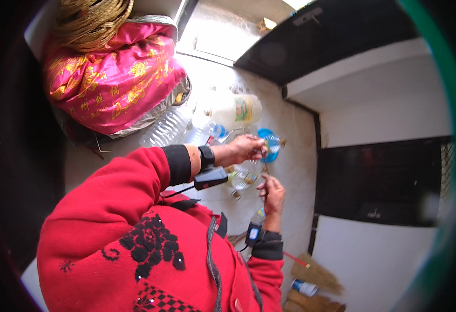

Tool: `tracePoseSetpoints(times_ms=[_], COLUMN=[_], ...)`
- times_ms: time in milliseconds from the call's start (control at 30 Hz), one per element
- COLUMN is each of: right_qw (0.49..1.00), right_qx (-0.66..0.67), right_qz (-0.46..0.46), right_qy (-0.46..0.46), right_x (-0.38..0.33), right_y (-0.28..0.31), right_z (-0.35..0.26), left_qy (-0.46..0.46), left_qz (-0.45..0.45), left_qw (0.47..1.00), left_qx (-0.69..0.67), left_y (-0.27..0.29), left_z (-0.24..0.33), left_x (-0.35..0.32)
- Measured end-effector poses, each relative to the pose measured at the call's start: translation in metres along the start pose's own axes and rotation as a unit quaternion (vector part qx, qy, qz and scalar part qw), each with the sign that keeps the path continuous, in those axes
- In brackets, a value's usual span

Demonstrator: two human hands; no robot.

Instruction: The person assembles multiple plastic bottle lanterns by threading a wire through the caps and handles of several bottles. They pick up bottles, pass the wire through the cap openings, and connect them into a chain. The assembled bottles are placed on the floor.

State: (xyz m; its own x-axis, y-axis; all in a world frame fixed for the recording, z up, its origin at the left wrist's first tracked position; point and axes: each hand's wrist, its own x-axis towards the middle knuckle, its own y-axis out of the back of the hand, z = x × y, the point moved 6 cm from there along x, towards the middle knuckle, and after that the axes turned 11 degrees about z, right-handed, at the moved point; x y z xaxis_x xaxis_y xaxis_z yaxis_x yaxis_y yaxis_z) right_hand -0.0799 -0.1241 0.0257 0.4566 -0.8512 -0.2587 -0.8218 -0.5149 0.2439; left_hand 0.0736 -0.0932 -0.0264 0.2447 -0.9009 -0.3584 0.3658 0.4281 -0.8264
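My left hand [249,147] is out in front of me, its fingers pinched together. Closer to my body and further right, my right hand [273,190] has its fingers curled into a pinch too. A short, thin, brownish strand [265,164] seems to run between the two hands, but its kind is too small to tell. Beneath them lie clear plastic bottles [240,180]. Beyond my left fingers a blue round dish or basin [267,154] shows, with a clear bottle [274,141] over it. A large, cloudy plastic bottle [246,109] with a green-yellow label lies farther off.
A pink, gold-patterned cloth bundle [118,83] fills the far left, with coiled straw rope [93,21] on top. A ribbed clear bottle [164,128] lies beside it. A straw broom [316,273] and a blue-white container [304,287] are at lower right, near the wall [379,255].
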Motion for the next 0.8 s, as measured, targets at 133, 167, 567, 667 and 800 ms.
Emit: tracePoseSetpoints(times_ms=[133,167,567,667,800], right_qw=[0.999,0.998,0.996,0.992,0.987], right_qx=[0.046,0.042,-0.018,-0.056,-0.074], right_qz=[-0.002,0.012,0.055,0.072,0.114], right_qy=[-0.025,-0.039,-0.072,-0.082,-0.081], right_x=[0.003,0.003,-0.004,-0.002,0.003], right_y=[0.007,0.009,0.057,0.079,0.109], right_z=[0.007,0.01,0.072,0.097,0.126], left_qy=[0.053,0.047,0.019,0.05,0.09], left_qz=[0.041,0.048,0.2,0.211,0.207], left_qw=[0.997,0.997,0.979,0.976,0.972], left_qx=[-0.033,-0.037,-0.031,-0.021,-0.067], left_y=[0.007,0.008,0.069,0.078,0.083], left_z=[-0.002,0.0,0.012,0.0,-0.016], left_x=[-0.002,-0.001,0.025,0.025,0.024])
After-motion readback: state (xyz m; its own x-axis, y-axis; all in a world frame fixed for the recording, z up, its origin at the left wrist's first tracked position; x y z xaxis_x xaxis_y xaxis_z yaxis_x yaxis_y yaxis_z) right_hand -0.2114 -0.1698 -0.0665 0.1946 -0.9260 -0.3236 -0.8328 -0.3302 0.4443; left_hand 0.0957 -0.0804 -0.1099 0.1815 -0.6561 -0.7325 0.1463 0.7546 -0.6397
